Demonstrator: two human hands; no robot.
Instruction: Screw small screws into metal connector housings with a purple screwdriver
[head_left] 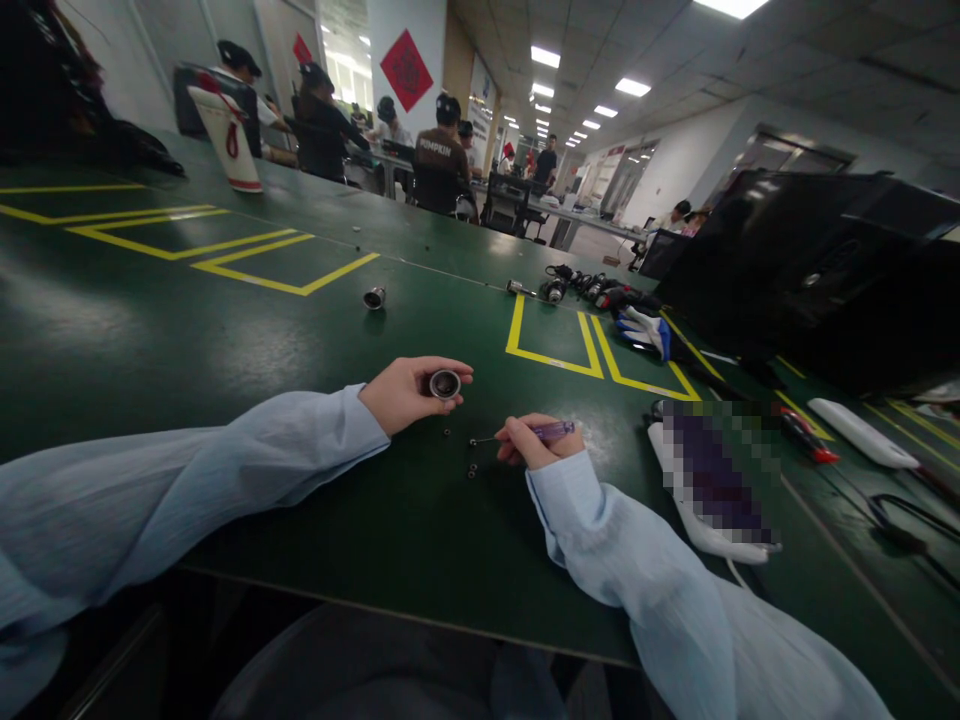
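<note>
A long room (697, 55) with lit ceiling panels (632, 87) surrounds a green desk (300, 520) marked with yellow outlines (555, 363); "PUMPKIN" reads across a brown shirt (439, 150) beyond it. The left hand (409, 388) has its grip curled around a metal cup (445, 385) over the desk, while the right hand (532, 440) has its grip pinched on a purple-handled screwdriver (555, 431), its tip at a small metal piece (473, 442) near others.
</note>
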